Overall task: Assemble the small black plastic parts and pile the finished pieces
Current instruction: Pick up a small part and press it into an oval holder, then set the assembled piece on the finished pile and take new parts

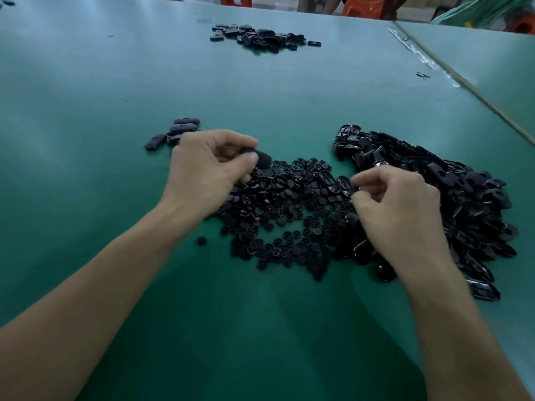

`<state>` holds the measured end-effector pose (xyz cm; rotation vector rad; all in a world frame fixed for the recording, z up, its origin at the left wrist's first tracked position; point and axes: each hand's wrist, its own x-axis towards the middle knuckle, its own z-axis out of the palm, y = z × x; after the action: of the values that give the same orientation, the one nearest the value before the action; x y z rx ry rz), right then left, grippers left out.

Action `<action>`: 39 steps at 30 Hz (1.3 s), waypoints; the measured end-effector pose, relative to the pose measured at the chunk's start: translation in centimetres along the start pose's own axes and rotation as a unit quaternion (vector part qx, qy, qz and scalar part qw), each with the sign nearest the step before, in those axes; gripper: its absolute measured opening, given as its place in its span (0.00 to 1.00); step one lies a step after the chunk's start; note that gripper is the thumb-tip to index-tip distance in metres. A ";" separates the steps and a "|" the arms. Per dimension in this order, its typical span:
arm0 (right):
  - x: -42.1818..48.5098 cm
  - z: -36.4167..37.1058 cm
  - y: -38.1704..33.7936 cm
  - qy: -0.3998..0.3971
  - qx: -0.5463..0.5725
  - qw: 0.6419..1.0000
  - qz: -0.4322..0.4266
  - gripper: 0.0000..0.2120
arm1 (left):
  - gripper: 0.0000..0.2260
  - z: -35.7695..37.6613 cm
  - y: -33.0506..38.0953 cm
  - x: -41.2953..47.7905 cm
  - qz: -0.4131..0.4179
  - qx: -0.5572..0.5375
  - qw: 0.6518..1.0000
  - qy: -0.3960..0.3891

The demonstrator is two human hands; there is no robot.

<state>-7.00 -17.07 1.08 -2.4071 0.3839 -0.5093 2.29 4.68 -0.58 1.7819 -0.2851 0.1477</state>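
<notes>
My left hand (210, 166) pinches a black oval piece (258, 157) between thumb and fingers, just above the spread of small round black parts (278, 215). My right hand (396, 206) hovers with curled fingers at the right edge of that spread, beside the heap of black oval shells (451, 198); whether it holds a part is hidden. A small pile of finished oval pieces (176, 131) lies behind my left hand.
A second heap of black parts (260, 37) lies far across the green table (86, 82). A table seam with tape (434, 65) runs along the right. Orange stools and a person's legs (364, 5) stand beyond the far edge.
</notes>
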 end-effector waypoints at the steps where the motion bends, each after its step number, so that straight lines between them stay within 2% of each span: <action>1: 0.0 -0.3 0.3 -0.014 -0.039 0.999 0.019 0.09 | 0.09 -0.5 -0.4 0.4 -0.003 0.004 1.000 0.018; 4: -0.3 -0.7 0.1 -0.109 -0.122 0.985 0.060 0.11 | 0.08 -1.8 -1.5 1.4 -0.017 0.025 0.998 0.058; 6: -0.6 -0.7 -0.3 -0.144 -0.137 0.978 0.068 0.12 | 0.07 -2.4 -2.2 1.8 -0.023 0.054 0.994 0.088; 10: -0.4 -0.6 0.0 -0.116 -0.117 0.984 0.070 0.10 | 0.05 -3.2 -3.0 2.2 -0.035 0.100 0.985 0.135; 15: -0.3 -0.3 0.4 -0.089 -0.082 0.990 0.067 0.10 | 0.07 -3.6 -3.7 2.3 -0.058 0.147 0.976 0.150; 18: -0.2 -0.3 0.6 -0.075 -0.045 0.995 0.057 0.09 | 0.07 -3.7 -3.8 2.0 -0.053 0.218 0.962 0.154; 23: -0.2 0.0 -0.3 -0.038 0.106 0.994 0.003 0.09 | 0.10 -3.3 -3.4 1.7 -0.027 0.262 0.952 0.157; 25: -0.3 0.6 -0.6 -0.059 0.185 0.981 0.022 0.09 | 0.07 -2.6 -2.6 1.5 0.005 0.243 0.960 0.139; 28: -0.4 1.6 -1.1 -0.102 0.284 0.952 0.044 0.10 | 0.07 -0.7 -0.8 0.4 0.050 0.164 0.983 0.068; 30: -0.5 2.1 -1.3 -0.122 0.350 0.927 0.047 0.12 | 0.02 0.9 0.1 -0.8 0.051 0.098 0.994 0.001; 33: -0.5 2.4 -1.4 -0.127 0.413 0.900 0.046 0.13 | 0.05 2.7 0.8 -2.4 0.043 0.054 0.994 -0.087; 39: -0.5 2.6 -1.7 -0.118 0.468 0.875 0.035 0.13 | 0.02 2.6 0.5 -2.3 0.013 -0.002 0.993 -0.121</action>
<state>-6.07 -14.22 0.15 -1.4725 0.0692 -0.2604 -0.21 2.29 -1.25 1.7931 -0.4824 -0.0509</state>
